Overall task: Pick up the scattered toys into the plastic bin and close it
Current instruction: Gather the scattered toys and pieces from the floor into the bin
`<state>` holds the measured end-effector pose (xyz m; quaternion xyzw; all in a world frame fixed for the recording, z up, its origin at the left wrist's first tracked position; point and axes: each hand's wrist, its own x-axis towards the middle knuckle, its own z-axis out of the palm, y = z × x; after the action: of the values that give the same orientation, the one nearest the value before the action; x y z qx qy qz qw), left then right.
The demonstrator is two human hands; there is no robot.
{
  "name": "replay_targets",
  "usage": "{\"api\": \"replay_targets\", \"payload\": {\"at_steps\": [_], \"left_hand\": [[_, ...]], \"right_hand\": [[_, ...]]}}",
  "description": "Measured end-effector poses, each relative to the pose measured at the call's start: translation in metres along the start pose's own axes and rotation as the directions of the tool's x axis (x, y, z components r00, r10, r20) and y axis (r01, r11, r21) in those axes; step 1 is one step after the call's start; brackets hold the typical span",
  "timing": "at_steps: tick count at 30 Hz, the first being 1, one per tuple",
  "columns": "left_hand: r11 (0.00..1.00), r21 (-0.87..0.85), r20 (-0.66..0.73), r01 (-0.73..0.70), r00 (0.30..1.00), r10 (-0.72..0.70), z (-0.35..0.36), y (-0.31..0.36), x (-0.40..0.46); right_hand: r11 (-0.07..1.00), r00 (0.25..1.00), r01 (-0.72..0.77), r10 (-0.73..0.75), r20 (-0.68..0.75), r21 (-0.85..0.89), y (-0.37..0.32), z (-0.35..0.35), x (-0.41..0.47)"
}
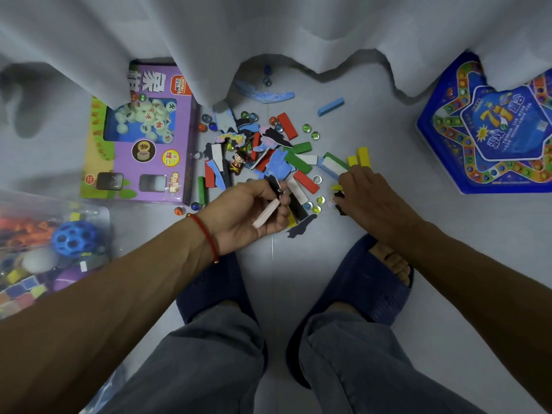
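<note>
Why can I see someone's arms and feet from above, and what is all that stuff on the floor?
The camera sits on a person's head and looks down, so you see their own arms, knees and dark blue slippers. The left hand, with a red string bracelet on its wrist, holds a pale wooden block. The right hand reaches into the pile of colourful wooden blocks, glass marbles and puzzle pieces on the grey floor. A purple game box lies on the left, a blue star-shaped game board on the right. The clear plastic bin, far left, already holds toys.
</note>
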<state>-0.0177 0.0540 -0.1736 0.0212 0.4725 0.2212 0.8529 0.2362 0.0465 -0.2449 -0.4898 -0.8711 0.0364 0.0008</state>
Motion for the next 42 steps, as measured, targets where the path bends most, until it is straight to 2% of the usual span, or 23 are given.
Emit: {"api": "replay_targets", "payload": {"at_steps": [4,6,8,10,11,12,13,14,16,19,21,22,23,25,27,31,34,36,37,38,40,41,42], "left_hand": [[0.997,0.05,0.026,0.059,0.998,-0.06,0.001,-0.002,0.001],[0.994,0.101,0.05,0.051,0.997,-0.056,0.002,-0.001,0.0],[0.986,0.164,0.071,0.034,0.996,-0.046,0.002,0.001,0.0],[0.98,0.199,0.073,0.025,0.996,-0.041,0.004,0.002,0.0],[0.979,0.202,0.054,0.017,0.998,-0.029,0.004,0.002,0.001],[0.979,0.205,0.021,0.002,1.0,-0.006,0.005,0.003,0.004],[0.976,0.218,-0.022,-0.02,0.999,0.026,0.006,0.004,0.006],[0.964,0.262,-0.07,-0.048,0.995,0.068,0.007,0.004,0.008],[0.862,0.497,-0.176,-0.102,0.96,0.216,0.008,0.003,0.012],[0.558,0.825,-0.207,-0.091,0.869,0.449,0.002,-0.001,0.014],[0.395,0.915,-0.153,-0.077,0.841,0.518,-0.004,-0.004,0.015],[0.291,0.953,-0.098,-0.083,0.824,0.559,-0.007,-0.006,0.016],[0.168,0.982,-0.031,-0.087,0.802,0.597,-0.01,-0.008,0.016],[-0.088,0.994,0.108,-0.067,0.764,0.636,-0.014,-0.011,0.017],[-0.319,0.947,0.232,-0.032,0.757,0.611,-0.016,-0.014,0.02],[-0.631,0.776,0.352,-0.012,0.838,0.417,-0.016,-0.021,0.03],[-0.729,0.684,0.369,0.012,0.857,0.361,-0.013,-0.021,0.035],[-0.75,0.661,0.398,-0.003,0.849,0.348,-0.011,-0.02,0.037],[-0.757,0.653,0.409,-0.007,0.845,0.345,-0.01,-0.019,0.037],[-0.76,0.649,0.42,-0.011,0.838,0.347,-0.009,-0.019,0.037],[-0.75,0.66,0.439,-0.028,0.825,0.356,-0.006,-0.019,0.035],[-0.731,0.681,0.443,-0.043,0.819,0.365,-0.005,-0.02,0.032],[-0.692,0.72,0.44,-0.059,0.81,0.388,-0.005,-0.021,0.029]], "right_hand": [[0.993,0.999,0.005,-0.01,-0.047,-0.115,0.002,0.001,-0.005],[0.996,0.997,-0.074,0.075,-0.006,0.053,0.003,-0.007,-0.002],[0.901,0.958,-0.25,0.284,-0.048,0.355,0.0,-0.022,0.003],[0.569,0.796,-0.459,0.605,0.031,0.682,-0.001,-0.038,0.007],[0.272,0.689,-0.481,0.705,0.167,0.834,0.0,-0.045,0.008],[-0.057,0.62,-0.4,0.718,0.316,0.915,0.002,-0.052,0.009],[-0.342,0.607,-0.276,0.663,0.438,0.898,0.003,-0.06,0.008],[-0.54,0.638,-0.172,0.576,0.511,0.824,0.004,-0.066,0.005],[-0.74,0.705,-0.062,0.442,0.555,0.669,0.009,-0.072,-0.002],[-0.816,0.758,-0.066,0.333,0.561,0.574,0.016,-0.071,-0.009],[-0.72,0.7,-0.203,0.367,0.612,0.664,0.018,-0.068,-0.01],[-0.565,0.657,-0.315,0.45,0.605,0.763,0.017,-0.065,-0.011],[-0.31,0.639,-0.448,0.545,0.543,0.838,0.014,-0.062,-0.012],[0.282,0.694,-0.609,0.641,0.327,0.741,0.005,-0.051,-0.012],[0.615,0.807,-0.567,0.549,0.218,0.548,-0.007,-0.043,-0.01],[0.844,0.871,-0.454,0.353,0.343,0.285,-0.024,-0.029,-0.008],[0.857,0.888,-0.424,0.329,0.321,0.295,-0.025,-0.025,-0.01],[0.71,0.856,-0.517,0.427,0.292,0.479,-0.026,-0.026,-0.011],[0.555,0.798,-0.587,0.521,0.304,0.589,-0.025,-0.026,-0.01],[0.32,0.708,-0.631,0.609,0.357,0.707,-0.025,-0.028,-0.01],[-0.293,0.535,-0.493,0.64,0.551,0.819,-0.022,-0.038,-0.012],[-0.533,0.503,-0.359,0.581,0.64,0.766,-0.018,-0.043,-0.014],[-0.691,0.513,-0.228,0.514,0.687,0.687,-0.014,-0.048,-0.017]]}}
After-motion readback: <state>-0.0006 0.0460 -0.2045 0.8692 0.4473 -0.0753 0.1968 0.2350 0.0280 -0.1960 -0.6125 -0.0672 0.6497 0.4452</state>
